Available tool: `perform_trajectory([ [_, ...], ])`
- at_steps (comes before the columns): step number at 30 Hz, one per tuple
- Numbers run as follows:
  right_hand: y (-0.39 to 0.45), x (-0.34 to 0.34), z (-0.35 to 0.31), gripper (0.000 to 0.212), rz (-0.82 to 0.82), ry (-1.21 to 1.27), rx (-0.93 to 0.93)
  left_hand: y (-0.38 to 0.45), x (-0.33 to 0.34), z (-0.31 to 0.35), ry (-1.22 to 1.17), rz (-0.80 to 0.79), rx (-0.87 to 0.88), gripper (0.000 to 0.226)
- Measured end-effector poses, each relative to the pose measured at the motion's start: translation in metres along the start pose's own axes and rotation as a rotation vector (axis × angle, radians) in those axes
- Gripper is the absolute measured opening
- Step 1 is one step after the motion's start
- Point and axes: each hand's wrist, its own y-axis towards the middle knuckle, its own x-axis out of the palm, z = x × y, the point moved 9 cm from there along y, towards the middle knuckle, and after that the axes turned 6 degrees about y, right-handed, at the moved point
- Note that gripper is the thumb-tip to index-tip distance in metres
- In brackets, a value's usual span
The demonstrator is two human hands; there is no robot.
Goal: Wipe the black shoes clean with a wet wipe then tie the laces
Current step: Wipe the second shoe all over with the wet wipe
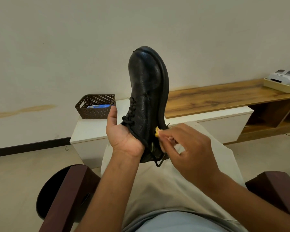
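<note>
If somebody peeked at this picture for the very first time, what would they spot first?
Probably the big black shoe, held up in the middle of the view with its toe pointing up. The left hand grips it at the heel end, and the right hand presses a pale wipe against its side. Behind them, a brown basket sits on a white cabinet.

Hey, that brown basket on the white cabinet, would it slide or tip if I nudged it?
The basket is perforated plastic holding just a blue packet, so it's probably light and would slide on the smooth cabinet. Its wide flat base makes tipping unlikely.
</note>
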Motion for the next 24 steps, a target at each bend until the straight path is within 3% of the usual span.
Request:
perform_trajectory([
  [5,0.005,0.002,0.003,0.014,-0.012,0.01,-0.021,0.0,0.0,0.003,0.004,0.012,0.015,0.052],
  [13,0.069,-0.021,0.015,0.01,0.201,-0.035,0.038,-0.006,0.001,-0.013,-0.011,0.005,-0.064,0.055],
  [21,0.004,-0.008,0.025,0.006,0.012,0.031,0.109,-0.003,-0.005,-0.01,0.005,0.008,-0.055,0.054],
  [24,0.003,-0.01,0.026,0.008,0.011,0.039,0.093,-0.002,-0.006,-0.01,0.03,0.026,-0.041,0.053],
])
